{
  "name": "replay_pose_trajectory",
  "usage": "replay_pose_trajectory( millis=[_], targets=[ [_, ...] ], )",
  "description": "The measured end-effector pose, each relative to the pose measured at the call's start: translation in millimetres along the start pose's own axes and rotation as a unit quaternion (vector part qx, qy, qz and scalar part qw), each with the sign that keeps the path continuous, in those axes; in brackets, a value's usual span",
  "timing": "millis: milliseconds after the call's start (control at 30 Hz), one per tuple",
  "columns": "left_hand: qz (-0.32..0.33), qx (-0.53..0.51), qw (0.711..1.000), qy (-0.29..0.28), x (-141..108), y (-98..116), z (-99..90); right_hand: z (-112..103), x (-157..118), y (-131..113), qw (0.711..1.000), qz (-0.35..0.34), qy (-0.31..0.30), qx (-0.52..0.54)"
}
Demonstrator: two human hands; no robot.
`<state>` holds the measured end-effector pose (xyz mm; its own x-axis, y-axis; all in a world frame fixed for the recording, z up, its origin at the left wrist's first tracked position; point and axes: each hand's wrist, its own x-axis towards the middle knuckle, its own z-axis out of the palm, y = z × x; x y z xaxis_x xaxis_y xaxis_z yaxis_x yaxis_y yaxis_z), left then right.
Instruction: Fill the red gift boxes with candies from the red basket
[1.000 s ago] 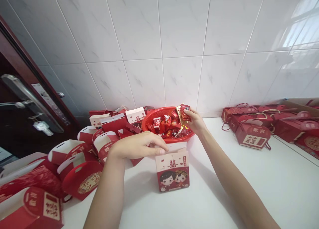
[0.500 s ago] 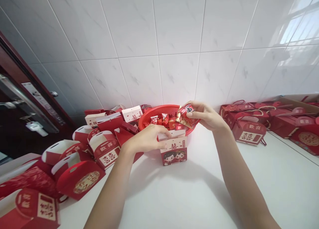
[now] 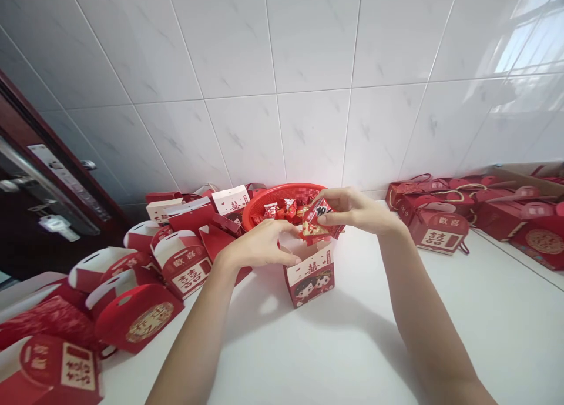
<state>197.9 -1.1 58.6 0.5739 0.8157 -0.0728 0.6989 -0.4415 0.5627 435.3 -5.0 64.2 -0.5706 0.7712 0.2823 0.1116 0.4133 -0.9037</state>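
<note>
My left hand (image 3: 263, 244) grips a small red and pink paper candy box (image 3: 312, 281) by its open top, the thumb at the front flap and the fingers toward the rear one. The box stands on the white table, two cartoon figures on its front. In my right hand (image 3: 352, 212) is a red and gold packet of wrapped snack (image 3: 319, 221), pinched between thumb and fingers just above the box's opening. Behind both hands sits a red plastic basket (image 3: 304, 188) with several red-wrapped sweets (image 3: 288, 208) in it.
Several open red gift boxes (image 3: 145, 317) crowd the left side. More red boxes with cord handles (image 3: 440, 228) stand at the right, near a cardboard carton (image 3: 513, 173). A tiled wall (image 3: 312, 123) rises behind, and a dark door with keys (image 3: 57, 226) is at far left.
My right hand has brought the packet down and slightly left, from over the basket to above the box. The box has turned a little and come slightly nearer, its top opened wider.
</note>
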Motion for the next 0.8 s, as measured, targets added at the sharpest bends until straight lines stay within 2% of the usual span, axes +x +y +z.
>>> replay_pose_trajectory(
  millis=[200, 300, 500, 667, 800],
  targets=[
    [-0.014, -0.001, 1.000, -0.006, -2, 4, 3.4, 15, 6, -4, 0.982, -0.025, -0.038, -0.184],
    [-0.006, -0.033, 0.999, -0.023, -2, 4, 4.3, 21, 8, -6, 0.969, -0.027, -0.069, -0.237],
    [-0.023, -0.026, 0.999, -0.016, -1, 2, 4.6, 23, 9, -5, 0.973, -0.047, -0.064, -0.219],
    [0.014, -0.062, 0.998, -0.027, -2, 2, 4.9, 22, 11, -2, 0.982, -0.053, -0.067, -0.168],
    [0.002, -0.046, 0.998, -0.035, -2, 2, 3.8, 19, 11, -1, 0.978, -0.044, -0.069, -0.192]
  ],
)
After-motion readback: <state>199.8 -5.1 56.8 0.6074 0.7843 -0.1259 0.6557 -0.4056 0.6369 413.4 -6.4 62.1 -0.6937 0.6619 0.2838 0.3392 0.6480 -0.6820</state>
